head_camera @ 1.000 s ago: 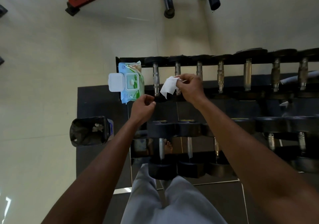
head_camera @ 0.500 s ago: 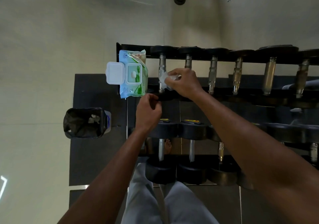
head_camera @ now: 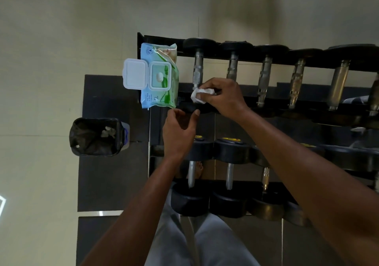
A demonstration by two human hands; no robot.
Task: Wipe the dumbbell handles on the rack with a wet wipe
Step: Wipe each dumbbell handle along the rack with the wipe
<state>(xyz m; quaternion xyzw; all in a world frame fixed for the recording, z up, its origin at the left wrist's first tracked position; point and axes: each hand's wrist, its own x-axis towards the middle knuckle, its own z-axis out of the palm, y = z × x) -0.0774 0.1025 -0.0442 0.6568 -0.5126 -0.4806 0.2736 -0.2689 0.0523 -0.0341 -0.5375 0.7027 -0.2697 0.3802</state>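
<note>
Since a second ago the right hand (head_camera: 222,97) has bunched the white wet wipe (head_camera: 200,97), which hung loose above the top row then, and carried it down to the near end of the leftmost knurled steel dumbbell handle (head_camera: 198,69); the left hand (head_camera: 179,131) has loosened from a fist.

Largest first: the black two-tier dumbbell rack (head_camera: 266,109) runs across the view, its upper row holding black-headed dumbbells with bare metal handles, so each grip lies exposed for wiping from the front. A black-lined waste bin (head_camera: 96,136) stands on the floor left of the rack, a crumpled scrap inside, likely placed there for spent wipes. The blue-and-green wet wipe pack (head_camera: 159,77) rests on the rack's left end just beside the first handle, its white flip lid (head_camera: 135,74) open, keeping fresh sheets within reach.

The right hand's fingers (head_camera: 209,85) are curled round the wadded wipe, pinching it at the handle's lower end; whether the cloth wraps the bar or only touches it I cannot quite tell, as the hand covers the contact. The left hand hovers below with its fingers relaxed and parted, grasping nothing, seemingly ready to steady the dumbbell.
</note>
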